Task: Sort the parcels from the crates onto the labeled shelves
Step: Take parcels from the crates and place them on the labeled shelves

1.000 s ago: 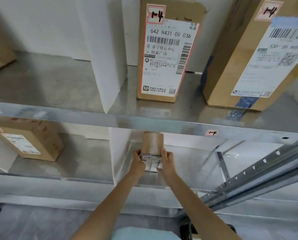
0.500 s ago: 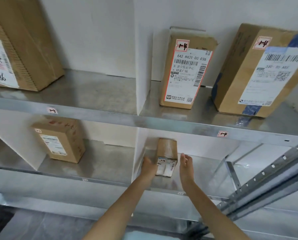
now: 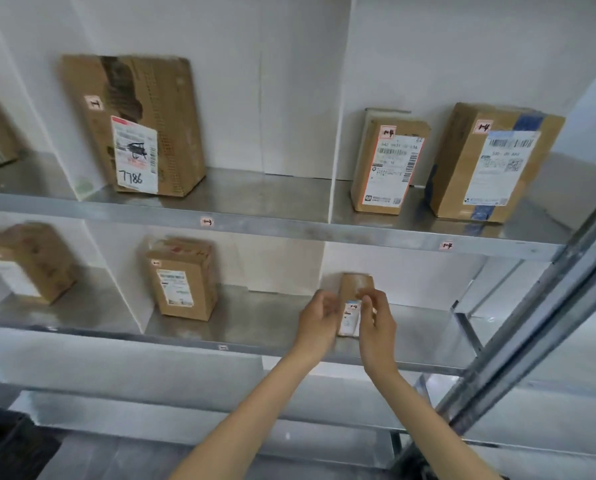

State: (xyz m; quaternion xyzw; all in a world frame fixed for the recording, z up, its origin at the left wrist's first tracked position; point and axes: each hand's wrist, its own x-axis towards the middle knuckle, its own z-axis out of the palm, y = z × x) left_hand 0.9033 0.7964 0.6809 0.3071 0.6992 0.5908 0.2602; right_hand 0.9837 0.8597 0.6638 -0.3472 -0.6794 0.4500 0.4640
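small parcel (image 3: 354,289) stood upright on the lower shelf (image 3: 255,323), between left hand (image 3: 319,318) and right hand (image 3: 376,322), whose loosely curled fingers (image 3: 326,301) apparently held nothing (contact blurred). this placement looked done. farther back, labelled boxes (image 3: 182,278) occupied both tiers; crates not clearly visible, remainder unknown.

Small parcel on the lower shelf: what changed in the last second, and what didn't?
Both hands gripped the small parcel a second ago. The right hand let go first, then the left hand; both now hang in front of it with loosely curled fingers, apparently holding nothing, though blur hides any contact. The parcel stayed upright in the same compartment of the lower shelf; the other parcels did not move.
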